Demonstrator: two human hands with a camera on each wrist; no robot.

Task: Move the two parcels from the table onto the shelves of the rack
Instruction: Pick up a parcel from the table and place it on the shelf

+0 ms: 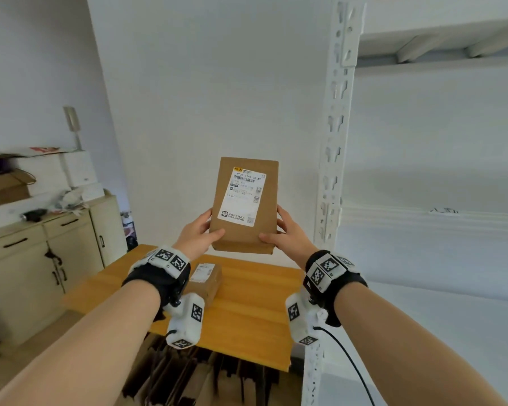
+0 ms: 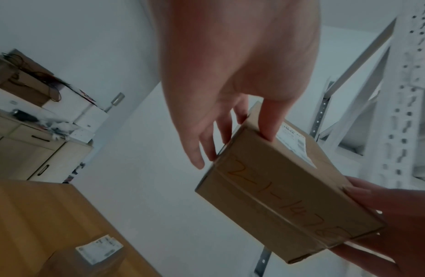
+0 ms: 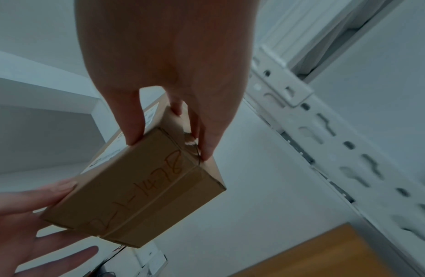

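Box is held in the air above the table, label facing up, gripped at its near end by the left hand and right hand, thumbs on top, fingers underneath. Grip should be kept two-handed and the box kept level while it is swung right, clear of the rack post, then slid flat onto a shelf. Second parcel lies on the table, untouched.

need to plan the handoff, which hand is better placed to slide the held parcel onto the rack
Right. The right hand grips the parcel on the side nearest the rack; the left hand is farther away.
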